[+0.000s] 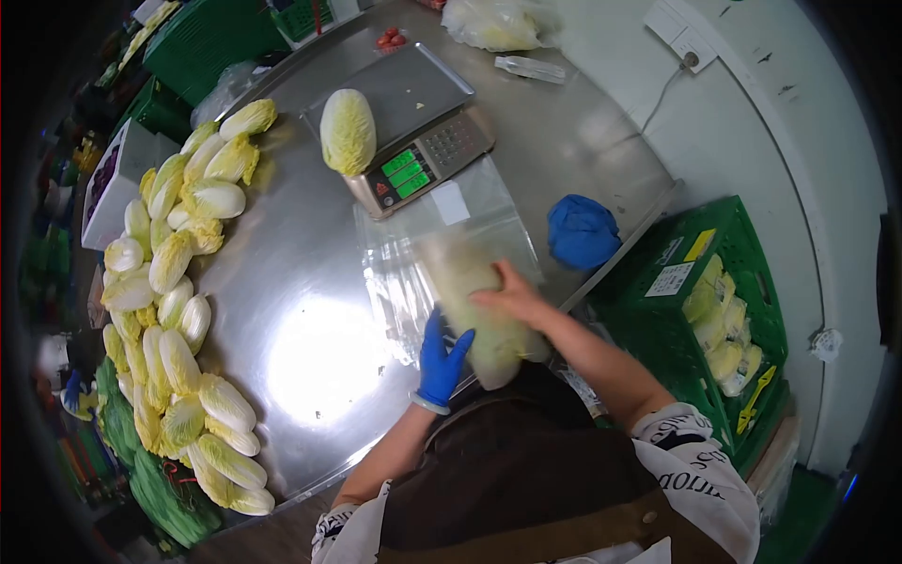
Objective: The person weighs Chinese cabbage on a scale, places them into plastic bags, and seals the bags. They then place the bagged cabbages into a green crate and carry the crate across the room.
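Left hand: blue glove, fingers spread open, pressed against wrapped cabbage's near-left side.
Wrapped cabbage: in clear film, at steel table's near edge.
Right hand: bare, open, palm down on the cabbage.
Blue cloth: just beyond the right hand.

A white wall with a socket is seen right of the glare-lit steel table; a green crate is set beside it.

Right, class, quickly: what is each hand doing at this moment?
Left hand: open, gloved fingers spread against the cabbage.
Right hand: laid over the cabbage; grip cannot be told.
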Motion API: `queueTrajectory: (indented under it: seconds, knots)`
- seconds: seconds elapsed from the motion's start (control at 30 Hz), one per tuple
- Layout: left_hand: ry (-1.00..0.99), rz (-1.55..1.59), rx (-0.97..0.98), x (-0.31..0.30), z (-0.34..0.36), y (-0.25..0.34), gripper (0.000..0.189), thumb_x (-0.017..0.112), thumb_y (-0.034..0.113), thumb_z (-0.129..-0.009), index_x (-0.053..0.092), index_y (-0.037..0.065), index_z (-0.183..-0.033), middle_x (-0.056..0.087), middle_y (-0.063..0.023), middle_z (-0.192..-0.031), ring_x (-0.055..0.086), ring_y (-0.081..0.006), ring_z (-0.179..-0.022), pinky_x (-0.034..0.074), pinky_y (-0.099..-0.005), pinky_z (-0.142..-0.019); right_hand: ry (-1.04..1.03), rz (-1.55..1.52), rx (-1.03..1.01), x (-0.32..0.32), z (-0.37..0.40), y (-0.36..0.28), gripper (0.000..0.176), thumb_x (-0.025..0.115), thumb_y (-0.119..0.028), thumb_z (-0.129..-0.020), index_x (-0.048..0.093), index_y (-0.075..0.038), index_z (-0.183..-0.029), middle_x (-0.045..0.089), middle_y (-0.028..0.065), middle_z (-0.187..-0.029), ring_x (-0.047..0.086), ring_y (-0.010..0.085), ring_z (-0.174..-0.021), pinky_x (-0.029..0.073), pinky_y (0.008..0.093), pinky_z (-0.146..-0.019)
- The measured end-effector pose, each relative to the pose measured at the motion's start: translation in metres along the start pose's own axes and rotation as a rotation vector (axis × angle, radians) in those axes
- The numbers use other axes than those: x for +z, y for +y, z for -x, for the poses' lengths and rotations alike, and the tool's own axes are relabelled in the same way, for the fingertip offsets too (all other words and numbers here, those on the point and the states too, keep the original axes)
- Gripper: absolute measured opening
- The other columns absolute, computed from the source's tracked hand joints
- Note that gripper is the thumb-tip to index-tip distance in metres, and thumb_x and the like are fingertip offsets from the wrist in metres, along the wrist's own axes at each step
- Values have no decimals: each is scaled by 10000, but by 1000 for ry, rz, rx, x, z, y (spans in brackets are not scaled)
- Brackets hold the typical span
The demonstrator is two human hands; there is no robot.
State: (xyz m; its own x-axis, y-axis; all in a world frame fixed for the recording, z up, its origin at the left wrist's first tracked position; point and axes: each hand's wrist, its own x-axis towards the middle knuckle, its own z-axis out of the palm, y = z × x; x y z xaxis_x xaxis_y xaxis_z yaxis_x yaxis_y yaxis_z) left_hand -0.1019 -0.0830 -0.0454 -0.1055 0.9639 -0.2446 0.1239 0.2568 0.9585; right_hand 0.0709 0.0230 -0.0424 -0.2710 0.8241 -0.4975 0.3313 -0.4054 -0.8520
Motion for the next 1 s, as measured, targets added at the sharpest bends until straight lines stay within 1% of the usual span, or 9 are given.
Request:
queueTrajectory:
  seconds: [0.07, 0.13, 0.27, 0.53, 0.67, 0.7, 0.83, 0.97, 1.0]
  knots:
    - [-198, -118, 316, -1, -35, 7, 431, 686, 174, -807, 555, 52, -1200, 600, -115, -1059, 575, -249, -902, 453, -356, -810, 75, -488, 213, -52, 26, -4, 771, 699, -324, -785, 304, 16, -1353, 524, 164, -1192, 566, 234, -1022, 477, 336, -855]
    - [-83, -501, 604, 7, -81, -5, 360, 688, 173, -779, 604, 66, -1112, 605, -136, -1024, 564, -313, -922, 455, -396, -813, -55, -663, 101, -94, 48, 5, 653, 589, -320, -852, 327, -25, -1372, 531, 133, -1205, 566, 191, -1026, 478, 316, -859]
    - [-245, -607, 629, 11, -146, -86, 143, 686, 132, -707, 660, 83, -839, 625, -110, -871, 583, -307, -838, 462, -403, -755, -76, -654, 163, -124, 82, 26, 699, 624, -341, -809, 335, -13, -1355, 528, 129, -1189, 554, 192, -1041, 462, 320, -876]
    - [-251, -208, 321, 11, -130, -2, 81, 604, 60, -815, 655, 35, -872, 633, -123, -854, 617, -310, -808, 489, -353, -715, -313, -351, 260, -102, 77, 28, 698, 691, -390, -755, 408, 0, -1259, 519, 126, -1122, 540, 201, -1011, 443, 345, -860]
    - [-343, -291, 401, 12, -112, 58, 76, 604, 53, -813, 653, 45, -870, 625, -125, -830, 612, -290, -753, 483, -330, -677, -209, -342, 597, -109, 85, 10, 724, 673, -393, -796, 372, -5, -1327, 534, 132, -1147, 539, 191, -1031, 447, 326, -859]
    - [-385, -373, 384, 18, -107, 60, 80, 605, 60, -803, 637, 57, -876, 612, -121, -880, 595, -300, -826, 464, -368, -747, -177, -334, 536, -110, 86, 11, 726, 683, -448, -776, 417, 11, -1271, 551, 143, -1116, 555, 192, -1003, 460, 343, -840]
    - [-70, -279, 697, 62, -81, 76, 131, 604, 76, -772, 592, 62, -902, 565, -137, -1012, 513, -357, -1019, 364, -454, -914, -60, -490, 318, -89, 73, 0, 658, 653, -380, -826, 398, 19, -1282, 546, 149, -1139, 554, 206, -1030, 465, 345, -848]
    - [-483, -333, 937, 63, -50, 113, 242, 634, 39, -754, 568, 13, -985, 531, -164, -1170, 502, -297, -1088, 378, -405, -940, 40, -581, 143, -65, 52, -5, 595, 622, -312, -869, 380, 18, -1301, 539, 144, -1165, 550, 204, -1040, 466, 322, -852]
    - [-315, -246, 817, 54, -47, 109, 282, 640, 39, -758, 557, 6, -1026, 513, -155, -1202, 498, -282, -1099, 370, -399, -957, 55, -556, 106, -62, 48, -5, 580, 617, -300, -876, 380, 15, -1302, 538, 142, -1169, 550, 201, -1038, 467, 315, -850]
